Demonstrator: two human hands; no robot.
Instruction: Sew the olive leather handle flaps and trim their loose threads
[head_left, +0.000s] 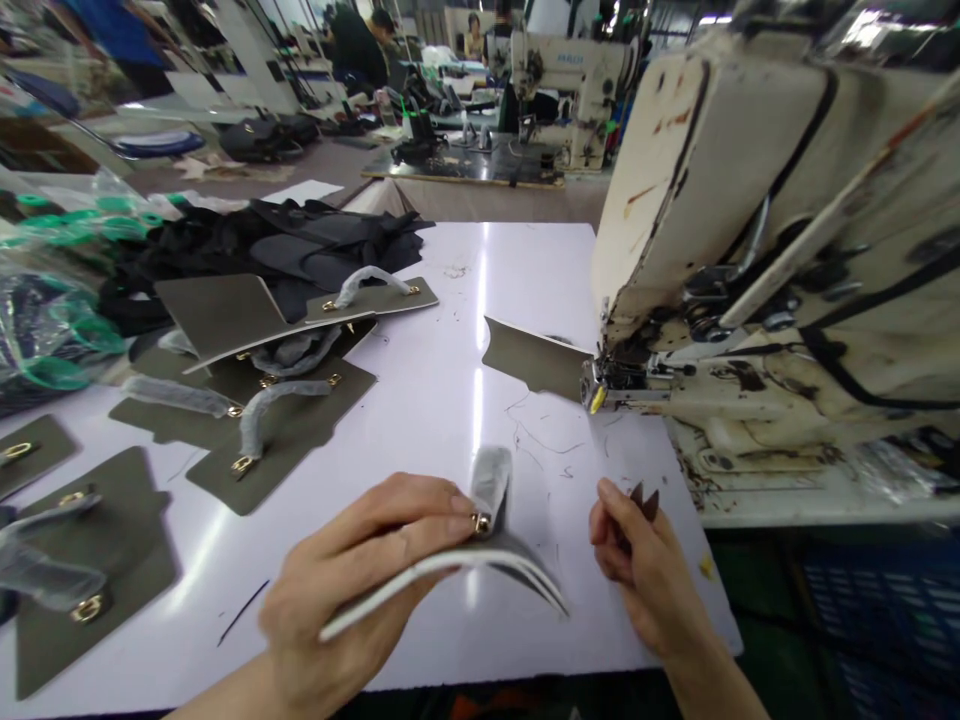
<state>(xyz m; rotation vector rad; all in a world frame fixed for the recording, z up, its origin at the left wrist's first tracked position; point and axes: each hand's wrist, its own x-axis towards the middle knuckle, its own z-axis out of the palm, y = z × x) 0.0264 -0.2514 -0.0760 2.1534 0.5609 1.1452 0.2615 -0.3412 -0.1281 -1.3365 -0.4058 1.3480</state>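
My left hand [367,590] is closed around a curved olive-grey bag panel [517,550], its pale layered edge facing me. A plastic-wrapped handle [491,480] with a gold ring fitting rises from that panel, and my fingers press beside the fitting. Over the table's right side, my right hand [637,560] is curled around thread snips [645,500]; only their two dark pointed tips show. Another olive-grey panel [536,360] lies by the presser foot [596,385] of the sewing machine [750,230].
Several panels with wrapped handles [285,400] lie overlapped on the left of the white table [420,420]. Behind them are a black fabric heap [322,240] and green thread cones [67,320] in plastic. Loose threads dot the tabletop. A blue crate [885,620] stands lower right. People work farther back.
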